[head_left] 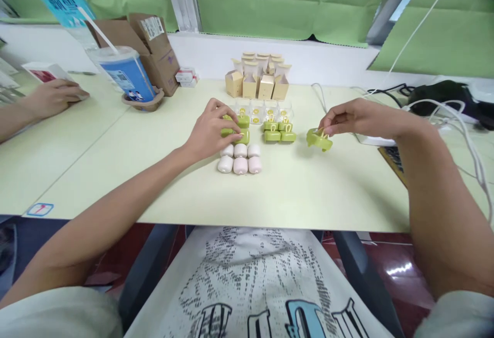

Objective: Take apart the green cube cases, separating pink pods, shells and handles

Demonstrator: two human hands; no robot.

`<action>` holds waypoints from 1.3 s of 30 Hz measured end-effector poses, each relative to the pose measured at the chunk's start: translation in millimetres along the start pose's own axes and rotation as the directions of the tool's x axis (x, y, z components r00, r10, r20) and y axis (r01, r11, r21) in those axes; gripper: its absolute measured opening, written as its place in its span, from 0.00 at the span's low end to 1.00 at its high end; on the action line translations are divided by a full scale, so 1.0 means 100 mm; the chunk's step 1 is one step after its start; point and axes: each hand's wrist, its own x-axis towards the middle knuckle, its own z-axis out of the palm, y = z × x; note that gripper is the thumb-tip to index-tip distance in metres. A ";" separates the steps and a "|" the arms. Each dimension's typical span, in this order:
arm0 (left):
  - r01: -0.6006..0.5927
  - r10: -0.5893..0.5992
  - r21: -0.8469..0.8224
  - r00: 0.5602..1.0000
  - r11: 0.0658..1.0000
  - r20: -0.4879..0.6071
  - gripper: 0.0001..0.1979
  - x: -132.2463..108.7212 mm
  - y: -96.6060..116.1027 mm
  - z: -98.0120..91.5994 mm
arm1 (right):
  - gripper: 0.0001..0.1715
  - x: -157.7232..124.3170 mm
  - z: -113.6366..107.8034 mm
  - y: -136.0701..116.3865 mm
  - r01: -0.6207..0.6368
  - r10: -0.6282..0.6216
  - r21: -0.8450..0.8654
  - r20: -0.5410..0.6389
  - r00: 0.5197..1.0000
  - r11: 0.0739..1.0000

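Note:
My right hand [343,117] pinches a small green plastic cap-like piece [319,140] by its yellow loop, holding it just above the table. My left hand [216,128] curls its fingers and thumb around a green piece [242,136] in the left cluster, partly hiding that cluster. Right of it stand several matching green pieces [272,136] with yellow loops. Nearest me, white and pale pink rounded pieces [240,165] sit in rows. Behind the green pieces are clear containers [270,107] with yellow round marks.
Small open cardboard boxes [250,85] stand by the wall. A blue cup [129,78] with a straw, a bottle [64,6] and a brown carton [156,52] are at left. Another person's hand [57,99] rests at far left. White cables [463,127] and a black object [447,99] lie at right.

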 end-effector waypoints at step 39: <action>-0.639 0.595 0.172 0.764 0.749 0.249 0.17 -0.24 0.57 -0.04 | 0.32 0.26 0.79 0.35 0.556 -0.058 0.596 -0.650 0.758 0.579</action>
